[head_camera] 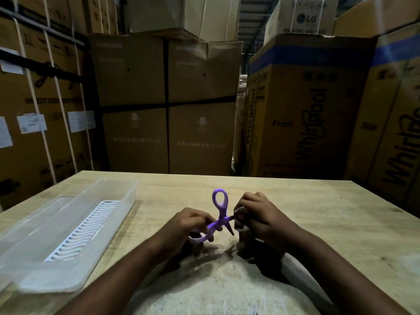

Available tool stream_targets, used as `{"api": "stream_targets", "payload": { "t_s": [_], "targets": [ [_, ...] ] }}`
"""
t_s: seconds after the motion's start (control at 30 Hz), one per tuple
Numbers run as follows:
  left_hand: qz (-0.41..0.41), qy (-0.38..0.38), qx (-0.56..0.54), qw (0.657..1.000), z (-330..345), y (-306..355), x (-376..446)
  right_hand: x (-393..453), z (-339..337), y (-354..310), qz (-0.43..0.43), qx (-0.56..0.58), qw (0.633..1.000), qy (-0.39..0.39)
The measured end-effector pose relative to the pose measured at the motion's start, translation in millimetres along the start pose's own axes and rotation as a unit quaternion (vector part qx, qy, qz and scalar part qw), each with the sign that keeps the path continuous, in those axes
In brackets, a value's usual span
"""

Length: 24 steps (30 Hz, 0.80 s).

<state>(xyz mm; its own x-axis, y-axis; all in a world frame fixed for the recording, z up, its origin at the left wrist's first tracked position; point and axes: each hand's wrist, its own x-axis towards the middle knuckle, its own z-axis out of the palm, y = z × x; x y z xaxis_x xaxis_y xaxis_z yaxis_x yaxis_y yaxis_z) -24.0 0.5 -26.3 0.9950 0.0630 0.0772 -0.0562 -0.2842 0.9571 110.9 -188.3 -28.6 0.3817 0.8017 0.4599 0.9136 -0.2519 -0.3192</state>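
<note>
Holding purple plastic scissors [219,220] by one oval loop in left hand [188,223], pinching small pale piece [239,210] in right hand [263,217], right of clear rectangular tray [68,286].

warehouse or storeroom, tall stacks of strapped cardboard appliance cartons [134,92] on every side, whirlpool boxes [306,123] at right, lg box [302,18] up top, paper labels [31,122] on cartons, metal roof overhead, plain wooden table [318,212] in the aisle
</note>
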Motion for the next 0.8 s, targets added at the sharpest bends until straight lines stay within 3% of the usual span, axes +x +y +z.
{"api": "stream_targets", "payload": {
  "t_s": [0.17,0.33,0.63,0.8],
  "targets": [
    [0.022,0.046,-0.008,0.999,6,-3,4,-1,-6,-5,0.066,0.028,0.993,-0.099],
    [-0.041,0.064,-0.063,0.995,22,-4,5,1,-1,-11,0.090,0.054,0.986,-0.129],
    [-0.078,0.118,-0.073,0.987,31,-14,6,2,7,-14,0.142,0.157,0.972,-0.104],
    [-0.082,0.173,-0.071,0.979,31,-15,6,-1,5,3,0.194,0.241,0.950,0.039]
  ]
}}
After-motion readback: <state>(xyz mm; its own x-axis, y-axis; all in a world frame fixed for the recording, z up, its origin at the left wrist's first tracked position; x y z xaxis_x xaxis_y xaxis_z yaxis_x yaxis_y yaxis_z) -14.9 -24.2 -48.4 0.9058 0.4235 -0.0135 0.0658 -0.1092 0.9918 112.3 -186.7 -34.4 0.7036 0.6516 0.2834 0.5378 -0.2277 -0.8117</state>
